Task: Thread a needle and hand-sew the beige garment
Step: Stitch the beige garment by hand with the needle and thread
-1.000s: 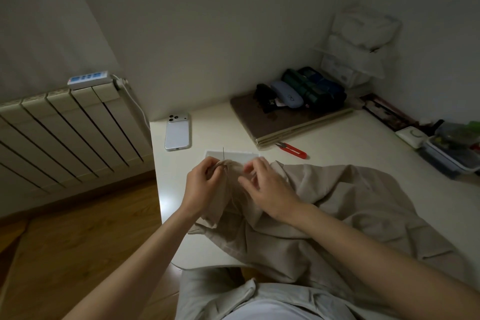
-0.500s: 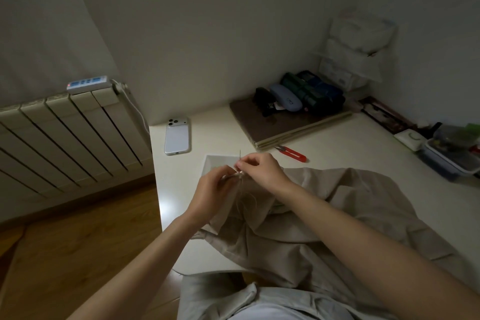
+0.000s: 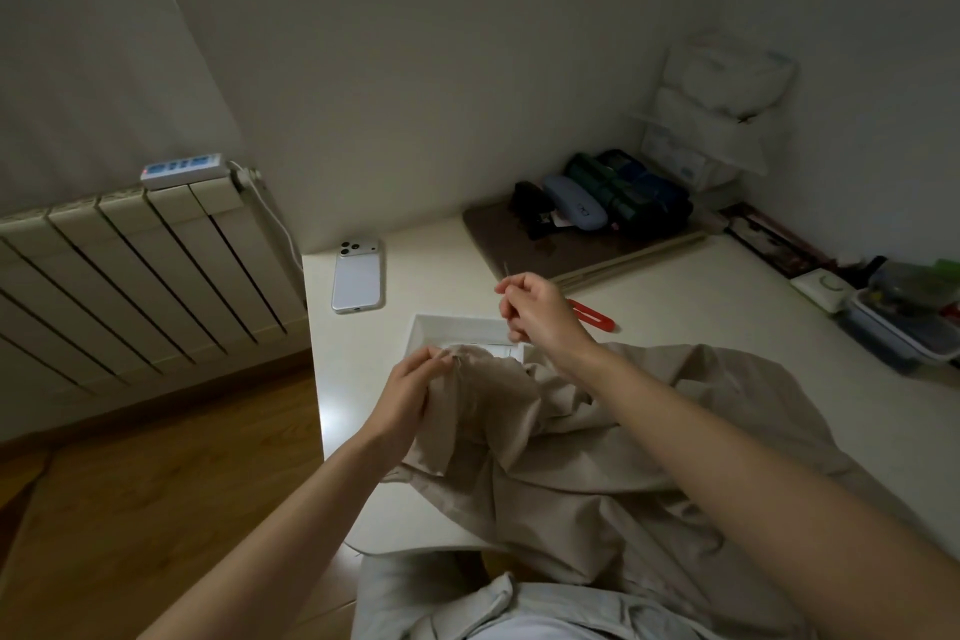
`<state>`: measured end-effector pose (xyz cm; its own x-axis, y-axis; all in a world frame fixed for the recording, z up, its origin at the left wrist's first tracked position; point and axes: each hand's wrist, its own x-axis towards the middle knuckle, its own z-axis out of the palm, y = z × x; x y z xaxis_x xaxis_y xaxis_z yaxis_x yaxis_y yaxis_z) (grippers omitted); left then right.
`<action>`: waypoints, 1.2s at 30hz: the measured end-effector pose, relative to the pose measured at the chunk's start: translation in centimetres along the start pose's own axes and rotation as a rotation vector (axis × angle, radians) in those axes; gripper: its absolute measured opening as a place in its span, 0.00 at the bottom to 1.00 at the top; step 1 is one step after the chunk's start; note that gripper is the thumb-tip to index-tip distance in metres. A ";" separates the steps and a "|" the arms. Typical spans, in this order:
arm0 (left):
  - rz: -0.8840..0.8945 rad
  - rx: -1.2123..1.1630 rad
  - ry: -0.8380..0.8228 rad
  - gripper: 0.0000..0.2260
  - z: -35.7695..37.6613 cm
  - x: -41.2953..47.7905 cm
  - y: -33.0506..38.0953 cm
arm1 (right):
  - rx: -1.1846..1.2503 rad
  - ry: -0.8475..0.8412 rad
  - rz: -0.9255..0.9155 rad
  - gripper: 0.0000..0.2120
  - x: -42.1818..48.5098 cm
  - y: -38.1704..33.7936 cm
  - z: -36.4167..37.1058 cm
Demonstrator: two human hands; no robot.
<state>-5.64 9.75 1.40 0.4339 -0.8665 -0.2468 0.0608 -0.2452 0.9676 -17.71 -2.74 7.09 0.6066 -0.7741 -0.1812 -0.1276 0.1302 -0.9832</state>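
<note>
The beige garment [image 3: 597,452] lies crumpled over the white table [image 3: 363,369] and hangs off its near edge. My left hand [image 3: 410,390] pinches a raised fold of the garment at its left end. My right hand [image 3: 540,309] is lifted above and beyond the fold, with its fingertips pinched on a thin needle [image 3: 505,271] that points up. The thread between needle and cloth is too fine to make out in the dim light.
A white shallow tray [image 3: 457,327] sits behind the garment, red thread snips [image 3: 592,314] to its right, a white phone [image 3: 357,276] at the far left. A brown mat with cases [image 3: 597,208] and boxes [image 3: 893,322] line the back and right. A radiator [image 3: 130,270] stands left.
My right hand has taken the needle at the fold and pulled it up and away to the right. My left hand stays on the fold.
</note>
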 end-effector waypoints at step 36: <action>-0.053 -0.065 0.011 0.12 -0.1 -0.6 0.7 | -0.287 0.362 0.016 0.10 -0.1 5.2 -2.1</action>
<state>-5.75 10.15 2.22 0.4383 -0.8483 -0.2973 0.1416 -0.2614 0.9548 -20.14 -3.29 2.00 0.2966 -0.9464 -0.1281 -0.3782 0.0068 -0.9257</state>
